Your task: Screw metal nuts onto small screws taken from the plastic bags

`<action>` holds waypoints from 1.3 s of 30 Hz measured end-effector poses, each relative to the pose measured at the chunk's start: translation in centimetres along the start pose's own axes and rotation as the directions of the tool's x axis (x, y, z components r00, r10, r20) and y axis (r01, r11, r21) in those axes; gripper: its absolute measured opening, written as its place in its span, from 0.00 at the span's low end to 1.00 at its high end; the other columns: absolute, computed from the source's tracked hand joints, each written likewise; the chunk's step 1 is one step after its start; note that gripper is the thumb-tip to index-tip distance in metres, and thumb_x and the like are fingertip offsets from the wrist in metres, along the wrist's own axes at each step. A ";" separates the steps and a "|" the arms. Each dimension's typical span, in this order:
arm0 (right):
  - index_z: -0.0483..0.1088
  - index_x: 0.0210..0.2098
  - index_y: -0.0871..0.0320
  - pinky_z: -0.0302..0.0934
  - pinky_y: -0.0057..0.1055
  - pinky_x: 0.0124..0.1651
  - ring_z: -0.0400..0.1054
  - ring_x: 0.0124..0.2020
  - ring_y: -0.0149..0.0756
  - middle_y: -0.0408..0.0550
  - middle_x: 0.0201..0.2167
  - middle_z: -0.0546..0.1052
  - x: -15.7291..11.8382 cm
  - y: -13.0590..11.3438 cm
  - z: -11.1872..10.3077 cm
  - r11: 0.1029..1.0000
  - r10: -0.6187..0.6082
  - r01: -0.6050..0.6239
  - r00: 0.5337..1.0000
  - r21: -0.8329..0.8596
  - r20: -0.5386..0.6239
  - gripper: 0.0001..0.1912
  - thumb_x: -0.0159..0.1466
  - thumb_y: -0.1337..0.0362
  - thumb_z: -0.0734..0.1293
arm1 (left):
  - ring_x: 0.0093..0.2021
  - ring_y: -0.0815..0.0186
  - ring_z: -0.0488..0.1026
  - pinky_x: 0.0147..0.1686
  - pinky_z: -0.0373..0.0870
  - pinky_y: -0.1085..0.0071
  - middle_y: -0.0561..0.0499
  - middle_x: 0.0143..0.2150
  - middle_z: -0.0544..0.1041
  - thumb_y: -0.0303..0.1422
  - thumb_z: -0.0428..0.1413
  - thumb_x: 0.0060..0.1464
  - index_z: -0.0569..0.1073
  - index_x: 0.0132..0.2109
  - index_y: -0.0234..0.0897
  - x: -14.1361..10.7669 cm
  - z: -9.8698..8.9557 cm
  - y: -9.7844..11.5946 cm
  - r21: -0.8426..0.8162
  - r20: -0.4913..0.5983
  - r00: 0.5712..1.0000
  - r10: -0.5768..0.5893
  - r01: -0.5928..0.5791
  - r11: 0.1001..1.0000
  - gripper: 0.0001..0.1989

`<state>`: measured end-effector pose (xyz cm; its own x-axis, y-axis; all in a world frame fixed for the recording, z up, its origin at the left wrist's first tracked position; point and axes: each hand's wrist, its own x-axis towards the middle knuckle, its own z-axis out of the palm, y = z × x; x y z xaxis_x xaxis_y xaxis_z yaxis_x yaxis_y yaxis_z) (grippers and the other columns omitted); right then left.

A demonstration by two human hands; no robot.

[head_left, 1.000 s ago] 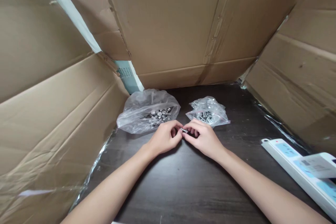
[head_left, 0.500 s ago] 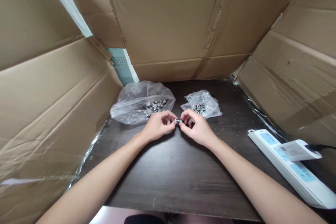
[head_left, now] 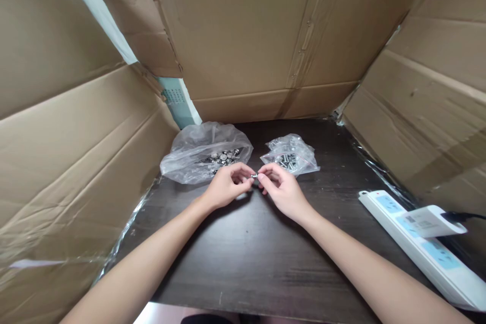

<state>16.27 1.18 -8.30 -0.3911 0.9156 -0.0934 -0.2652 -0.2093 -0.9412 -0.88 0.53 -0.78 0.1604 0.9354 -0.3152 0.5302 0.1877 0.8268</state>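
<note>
My left hand (head_left: 230,183) and my right hand (head_left: 280,186) meet fingertip to fingertip above the middle of the table. Between them they pinch a small silvery screw-like piece (head_left: 254,176), lying roughly level; its details are too small to make out. Just behind my left hand lies a clear plastic bag (head_left: 186,162), its mouth showing several round-headed metal pieces (head_left: 224,157). Beyond my right hand rests a smaller clear zip bag (head_left: 309,159) with several metal screws (head_left: 287,162) inside.
Cardboard walls (head_left: 243,35) enclose the dark wooden table (head_left: 246,263) at the back and both sides. On the right lies a white power strip (head_left: 410,248) with a white plug-in adapter (head_left: 429,223) and a black cable (head_left: 471,216).
My right fingers have closed further round the small piece, and less of it shows between my hands. The view has tilted slightly; both bags stay in place.
</note>
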 end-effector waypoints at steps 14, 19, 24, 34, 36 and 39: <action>0.70 0.39 0.57 0.68 0.29 0.29 0.70 0.25 0.32 0.43 0.26 0.75 1.4 0.0 -1.0 0.993 0.119 -0.115 0.986 -0.038 0.121 0.09 0.61 0.60 0.67 | 0.29 0.70 0.73 0.30 0.68 0.76 0.52 0.31 0.80 0.28 0.58 0.54 0.77 0.40 0.34 0.5 -0.4 -0.2 0.238 0.035 0.997 0.064 -0.071 0.969 0.06; 0.71 0.39 0.57 0.65 0.28 0.27 0.68 0.24 0.31 0.42 0.26 0.74 1.2 0.0 -0.6 0.992 0.098 -0.088 0.989 -0.093 0.113 0.09 0.61 0.60 0.67 | 0.27 0.71 0.71 0.28 0.66 0.77 0.55 0.28 0.77 0.26 0.58 0.50 0.75 0.38 0.34 0.6 -0.3 -0.7 0.240 0.009 0.998 0.069 -0.069 0.968 0.06; 0.72 0.35 0.58 0.63 0.30 0.29 0.68 0.25 0.33 0.45 0.27 0.75 1.4 0.4 0.4 0.982 0.048 -0.056 0.998 -0.180 -0.046 0.08 0.58 0.61 0.66 | 0.27 0.71 0.70 0.28 0.65 0.77 0.54 0.29 0.78 0.26 0.57 0.51 0.76 0.38 0.33 0.7 -0.1 -0.7 0.238 -0.041 0.998 0.051 -0.039 0.970 0.06; 0.72 0.31 0.57 0.61 0.30 0.30 0.66 0.25 0.34 0.44 0.25 0.75 1.9 0.7 1.6 0.961 0.014 -0.058 0.987 -0.272 -0.161 0.07 0.57 0.61 0.66 | 0.28 0.69 0.71 0.30 0.67 0.74 0.52 0.31 0.79 0.30 0.58 0.53 0.77 0.39 0.33 0.7 -0.2 -0.7 0.206 -0.076 0.997 0.014 0.002 0.979 0.07; 0.72 0.33 0.57 0.63 0.30 0.30 0.67 0.26 0.34 0.44 0.26 0.75 1.9 0.6 1.3 0.975 0.056 -0.081 0.991 -0.208 -0.125 0.07 0.57 0.61 0.66 | 0.28 0.69 0.71 0.29 0.67 0.75 0.52 0.31 0.79 0.30 0.58 0.53 0.77 0.39 0.33 0.7 -0.3 -0.7 0.210 -0.065 0.998 0.021 -0.007 0.978 0.07; 0.71 0.35 0.58 0.64 0.29 0.28 0.68 0.25 0.32 0.44 0.27 0.74 1.8 0.3 0.5 0.987 0.102 -0.103 0.995 -0.124 -0.016 0.08 0.58 0.60 0.67 | 0.27 0.70 0.71 0.29 0.67 0.75 0.52 0.30 0.79 0.31 0.58 0.54 0.76 0.39 0.34 0.6 -0.3 -0.5 0.224 -0.052 0.998 0.031 -0.019 0.974 0.06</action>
<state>15.03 2.64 -8.55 -0.4021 0.8948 -0.1941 -0.1116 -0.2583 -0.9596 -1.32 1.05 -1.25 0.1331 0.9552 -0.2642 0.7003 0.0980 0.7071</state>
